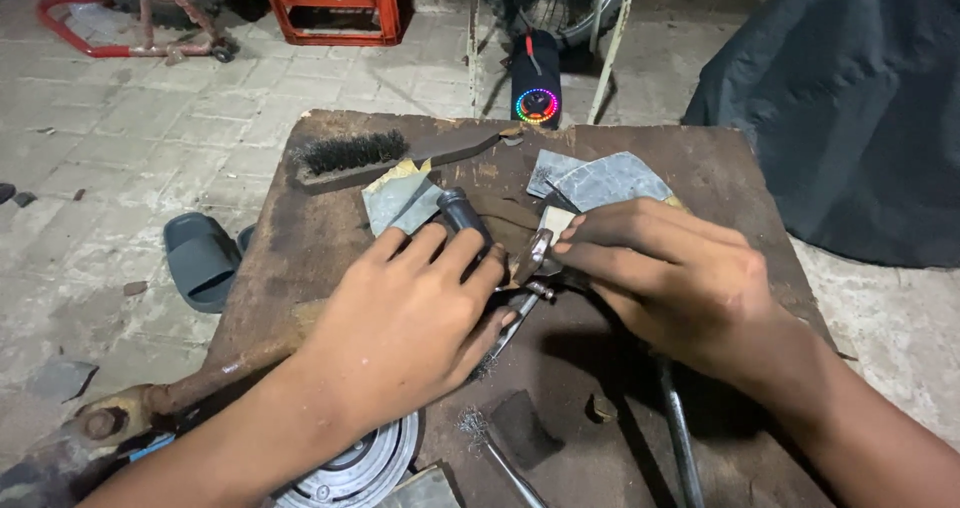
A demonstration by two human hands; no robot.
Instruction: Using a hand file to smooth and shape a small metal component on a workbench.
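- Two hands are meeting over a small metal part (528, 268) at the middle of a rusty work board (300, 238).
- The left hand (405, 313) is lying flat, its fingers curled around a dark cylindrical piece (460, 211) projecting just beyond the fingertips.
- The right hand (665, 268) is pinching the metal part between its fingertips.
- The part's long axis is running diagonally, from the pinch down toward the left palm; both hands are touching it.
- A wire brush (352, 153) is lying well beyond the left grip; sandpaper scraps (605, 180) are lying just beyond the right.
- The part's lower end is hidden beneath the left palm, and its exact shape is hard to make out.
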